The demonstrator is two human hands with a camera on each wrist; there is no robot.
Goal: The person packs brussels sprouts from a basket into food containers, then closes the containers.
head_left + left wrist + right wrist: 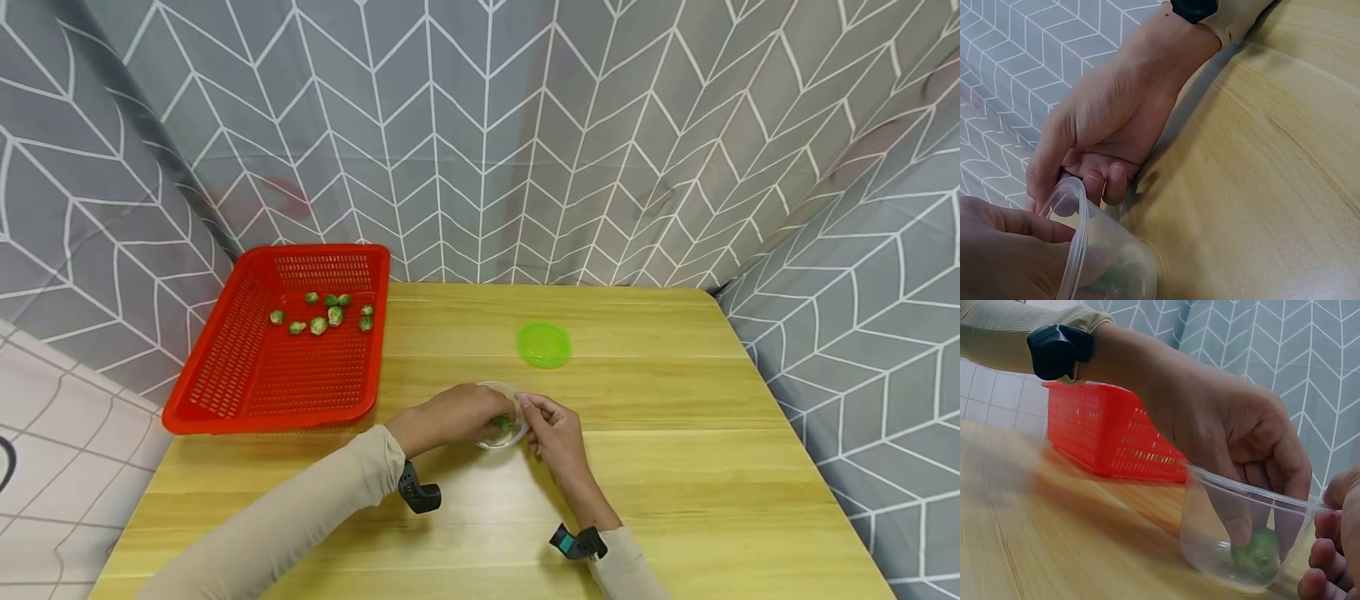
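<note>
A clear plastic tub (491, 446) stands on the table between both hands. My left hand (465, 414) reaches down into it, fingers and thumb around a green Brussels sprout (1257, 553) low inside the tub. In the left wrist view, the left hand (1010, 250) enters through the tub's mouth, and the sprout shows blurred through the wall. My right hand (557, 435) pinches the tub's rim (1260, 494) on the right side, its other fingers curled beside the wall. That right hand (1344, 537) is partly cut off in the right wrist view.
A red slotted basket (300, 392) stands at the left of the wooden table (675, 467), with several Brussels sprouts (335, 316) lying in it. Behind the tub lies a green round lid (543, 344). A grey patterned curtain (480, 150) hangs along the back and sides.
</note>
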